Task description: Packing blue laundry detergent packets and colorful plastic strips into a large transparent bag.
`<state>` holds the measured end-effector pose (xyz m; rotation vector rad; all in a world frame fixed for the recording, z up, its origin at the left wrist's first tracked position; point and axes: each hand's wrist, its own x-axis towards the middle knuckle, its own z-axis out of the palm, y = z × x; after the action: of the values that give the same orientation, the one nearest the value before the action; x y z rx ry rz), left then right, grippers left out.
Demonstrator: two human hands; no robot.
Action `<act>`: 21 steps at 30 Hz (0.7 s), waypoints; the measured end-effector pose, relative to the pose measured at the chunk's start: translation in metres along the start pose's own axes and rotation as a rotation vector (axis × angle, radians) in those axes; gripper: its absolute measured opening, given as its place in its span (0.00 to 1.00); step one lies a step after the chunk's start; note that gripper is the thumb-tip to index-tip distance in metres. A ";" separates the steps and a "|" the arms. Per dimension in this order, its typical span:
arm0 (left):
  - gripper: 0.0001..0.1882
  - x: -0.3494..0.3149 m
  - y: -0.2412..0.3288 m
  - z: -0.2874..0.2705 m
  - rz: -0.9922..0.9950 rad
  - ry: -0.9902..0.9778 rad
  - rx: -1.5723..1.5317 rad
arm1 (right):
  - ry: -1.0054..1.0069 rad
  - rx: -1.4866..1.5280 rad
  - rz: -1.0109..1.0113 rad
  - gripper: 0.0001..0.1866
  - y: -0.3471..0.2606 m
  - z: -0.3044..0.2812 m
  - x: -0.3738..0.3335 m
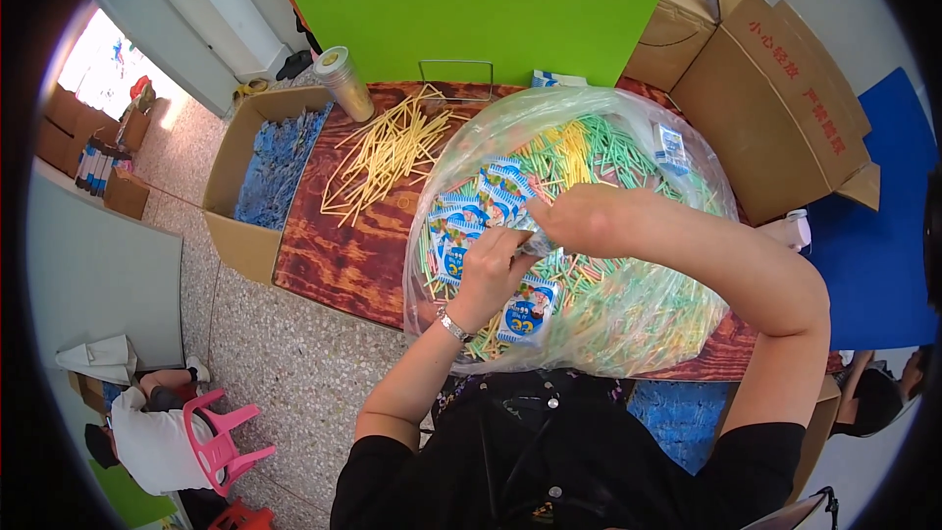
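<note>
A large clear plastic bag point(677, 280) lies wide open on the table, full of short pastel sticks point(608, 152) in green, yellow and pink. Several small blue-and-white packets point(528, 310) rest on the sticks at the bag's left side. Over them, my left hand point(494, 270) and my right hand point(586, 221) meet, both closed. Between their fingers shows a bit of a small plastic packet point(536, 243), mostly hidden by the hands. My left wrist wears a metal band.
Long yellow sticks point(392, 152) lie loose on the red-brown wooden table point(339, 265), beside a clear canister point(345, 83). A carton with blue contents point(280, 172) stands left, a large open carton point(756, 108) right. Behind is a green panel point(471, 10). A person point(162, 437) sits on a pink chair.
</note>
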<state>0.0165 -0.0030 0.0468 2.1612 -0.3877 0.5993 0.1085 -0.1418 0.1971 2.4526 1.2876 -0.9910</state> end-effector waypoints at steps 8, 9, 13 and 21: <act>0.18 -0.003 0.003 -0.001 -0.150 0.007 -0.279 | 0.502 0.142 -0.300 0.25 0.041 0.007 -0.040; 0.18 -0.002 0.003 -0.003 -0.089 0.004 -0.244 | 0.512 0.150 -0.323 0.29 0.049 0.015 -0.035; 0.19 -0.005 -0.002 -0.003 0.029 -0.029 -0.195 | 0.633 0.308 -0.502 0.25 0.042 0.050 -0.020; 0.17 -0.021 -0.004 -0.007 -0.157 -0.071 -0.201 | 0.831 0.674 0.118 0.09 0.143 0.101 0.043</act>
<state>-0.0008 0.0060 0.0365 2.0013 -0.2995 0.3802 0.1909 -0.2453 0.0752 3.6561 1.0517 -0.3806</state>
